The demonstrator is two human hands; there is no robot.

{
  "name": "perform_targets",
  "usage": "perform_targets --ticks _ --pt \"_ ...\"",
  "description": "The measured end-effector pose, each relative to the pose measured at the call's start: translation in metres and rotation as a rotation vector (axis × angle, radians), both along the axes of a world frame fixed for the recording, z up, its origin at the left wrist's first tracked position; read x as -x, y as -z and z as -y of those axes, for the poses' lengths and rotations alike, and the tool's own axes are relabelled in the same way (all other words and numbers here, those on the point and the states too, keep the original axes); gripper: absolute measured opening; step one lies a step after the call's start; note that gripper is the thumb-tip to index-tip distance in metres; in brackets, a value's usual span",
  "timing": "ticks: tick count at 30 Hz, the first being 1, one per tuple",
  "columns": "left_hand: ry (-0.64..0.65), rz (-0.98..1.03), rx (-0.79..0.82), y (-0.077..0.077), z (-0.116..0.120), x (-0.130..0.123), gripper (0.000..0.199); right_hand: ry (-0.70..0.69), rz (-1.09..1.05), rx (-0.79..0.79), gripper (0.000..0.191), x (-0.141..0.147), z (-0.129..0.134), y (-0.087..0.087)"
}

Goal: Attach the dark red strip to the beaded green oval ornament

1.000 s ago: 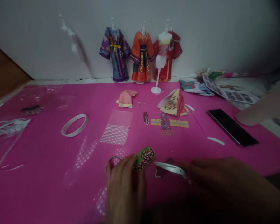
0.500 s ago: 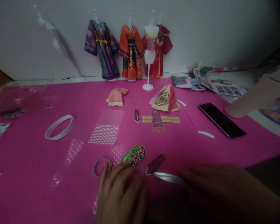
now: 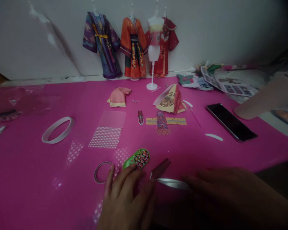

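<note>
A small dark red patterned fabric strip (image 3: 160, 168) lies at a slant on the pink mat (image 3: 62, 204). My left hand (image 3: 126, 198) rests palm down with its fingers spread, its thumb at the strip's lower end, partly covering it. Its middle fingers reach the rim of a green tray (image 3: 128, 162) of small coloured beads (image 3: 141, 158), and its little finger is beside a roll of narrow tape (image 3: 96, 174). In my right hand (image 3: 220, 188), dim and blurred, are silver tweezers (image 3: 171, 183), their tip against the strip's lower edge.
Behind lie a sheet of white gems (image 3: 105, 137), a pink doll top (image 3: 119, 97), a folded skirt (image 3: 169, 100) and crossed trim pieces (image 3: 162, 123). A white ring (image 3: 58, 131) is left, a phone (image 3: 230, 123) right. Dressed doll stands (image 3: 134, 48) line the wall.
My left thumb has come right, over the strip's lower end and its white edging. The tweezers have barely shifted. The whole view has moved slightly.
</note>
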State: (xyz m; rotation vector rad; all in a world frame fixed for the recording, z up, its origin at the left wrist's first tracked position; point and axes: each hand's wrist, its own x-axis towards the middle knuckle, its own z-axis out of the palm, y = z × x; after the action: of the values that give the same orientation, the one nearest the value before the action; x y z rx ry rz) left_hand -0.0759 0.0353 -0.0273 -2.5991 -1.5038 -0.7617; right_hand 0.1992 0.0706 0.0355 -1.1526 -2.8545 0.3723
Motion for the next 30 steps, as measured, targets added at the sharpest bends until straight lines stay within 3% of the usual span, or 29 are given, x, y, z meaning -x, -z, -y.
perform_targets --ticks 9,30 --pt "-0.001 -0.01 0.005 -0.001 0.0 -0.001 0.029 -0.007 0.018 -0.03 0.036 0.005 -0.001 -0.004" --pt "-0.012 0.056 -0.024 -0.005 -0.001 -0.006 0.02 -0.028 -0.03 -0.091 0.036 0.003 0.0 0.004"
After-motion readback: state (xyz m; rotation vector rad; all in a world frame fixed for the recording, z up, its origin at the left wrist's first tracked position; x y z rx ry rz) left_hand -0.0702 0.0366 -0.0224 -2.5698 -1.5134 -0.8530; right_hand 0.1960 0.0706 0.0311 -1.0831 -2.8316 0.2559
